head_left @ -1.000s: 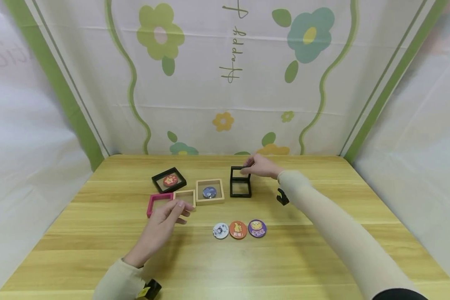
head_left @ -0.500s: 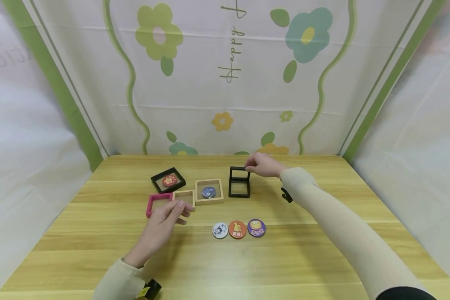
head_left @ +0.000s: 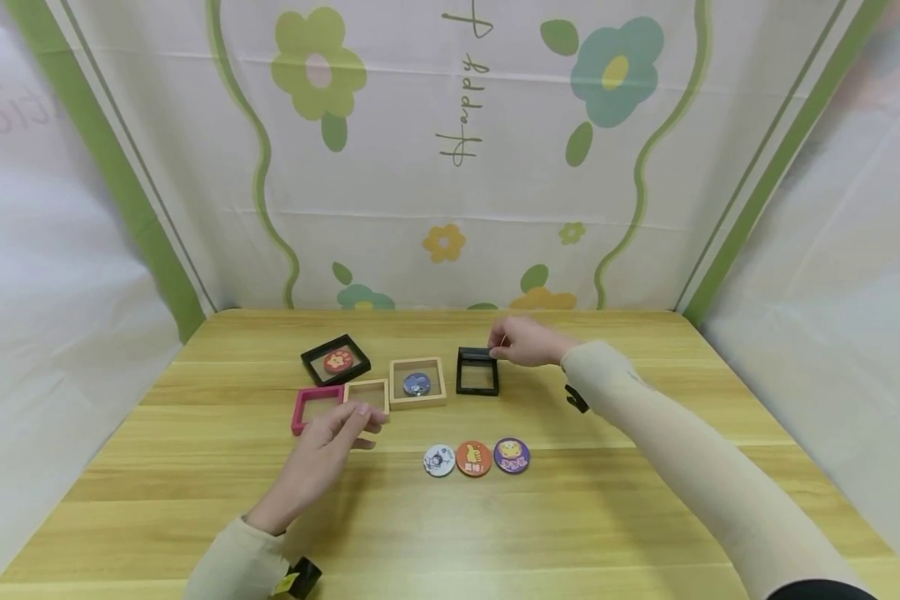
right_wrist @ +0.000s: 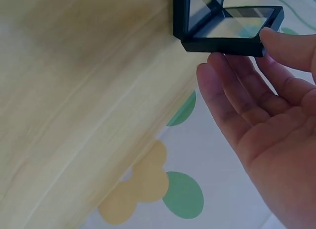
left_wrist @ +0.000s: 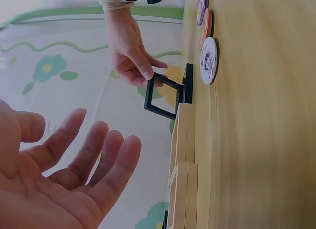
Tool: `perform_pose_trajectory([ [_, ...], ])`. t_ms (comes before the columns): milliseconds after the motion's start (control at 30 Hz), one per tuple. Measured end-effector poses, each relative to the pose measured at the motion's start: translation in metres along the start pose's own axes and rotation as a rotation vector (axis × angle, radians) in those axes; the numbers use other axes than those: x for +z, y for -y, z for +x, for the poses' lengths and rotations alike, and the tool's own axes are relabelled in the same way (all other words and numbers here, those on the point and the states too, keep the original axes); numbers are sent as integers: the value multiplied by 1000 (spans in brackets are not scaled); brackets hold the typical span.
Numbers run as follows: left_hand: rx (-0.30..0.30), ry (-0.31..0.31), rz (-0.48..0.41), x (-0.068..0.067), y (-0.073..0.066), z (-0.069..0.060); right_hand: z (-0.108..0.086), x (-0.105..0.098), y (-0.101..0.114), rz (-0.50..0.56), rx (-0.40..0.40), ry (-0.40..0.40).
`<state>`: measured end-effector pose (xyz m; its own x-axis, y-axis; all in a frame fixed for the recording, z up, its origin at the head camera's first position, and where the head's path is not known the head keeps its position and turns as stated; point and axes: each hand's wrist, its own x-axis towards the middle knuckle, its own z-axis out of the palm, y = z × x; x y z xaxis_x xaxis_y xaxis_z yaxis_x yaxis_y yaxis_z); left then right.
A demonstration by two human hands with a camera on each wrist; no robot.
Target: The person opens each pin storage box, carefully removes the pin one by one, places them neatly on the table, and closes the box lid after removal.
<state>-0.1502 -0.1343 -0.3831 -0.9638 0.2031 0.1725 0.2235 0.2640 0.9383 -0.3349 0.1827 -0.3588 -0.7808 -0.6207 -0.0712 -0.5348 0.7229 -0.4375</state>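
**Hands among badges and frames, a black hinged frame (head_left: 477, 392) held at right**

Head view, left to right. A magenta frame (head_left: 299, 412) lies partly covered by the left hand (head_left: 322, 450); behind it, a tilted black frame (head_left: 311, 371) encloses a red badge (head_left: 338, 361). The left hand is relaxed and fairly wide, its fingers apart in the left wrist view; it obscures the near side of the small wooden frame (head_left: 366, 383). Alongside, the larger wooden frame (head_left: 418, 402) contains a blue badge (head_left: 417, 384), its design indistinct. Nearer the wearer, white (head_left: 439, 460), orange (head_left: 473, 458) and purple badges (head_left: 512, 456) form a row. Beyond them stands the hinged frame, base on the table; its raised panel (head_left: 476, 353) is foreshortened to a dark band, clearer in the left wrist view. The right hand (head_left: 528, 342) pinches the panel's edge between thumb and fingers; the right wrist view cuts off part of the base. Both sleeves (head_left: 236, 562) run out of frame below.

Surface and room: a striped, wood-grained table (head_left: 450, 533) meets a white backdrop (head_left: 390, 183) printed with flowers and sideways lettering; pale sheets flank both sides.
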Motion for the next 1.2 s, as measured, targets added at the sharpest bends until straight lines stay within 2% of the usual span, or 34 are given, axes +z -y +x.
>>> perform_pose_trajectory([
  [100,-4,5,5,0,1,0,-2,6,2,-48,-28,3],
  [300,-9,8,4,0,2,-1,-6,21,7,-256,-147,-6],
  [500,-10,13,-4,0,2,-2,-8,32,15,-341,-142,-1],
  [700,-23,16,-15,0,2,-2,-6,41,19,-438,-176,-12],
  [1200,-21,6,0,2,1,-1,0,43,25,-477,-203,1],
])
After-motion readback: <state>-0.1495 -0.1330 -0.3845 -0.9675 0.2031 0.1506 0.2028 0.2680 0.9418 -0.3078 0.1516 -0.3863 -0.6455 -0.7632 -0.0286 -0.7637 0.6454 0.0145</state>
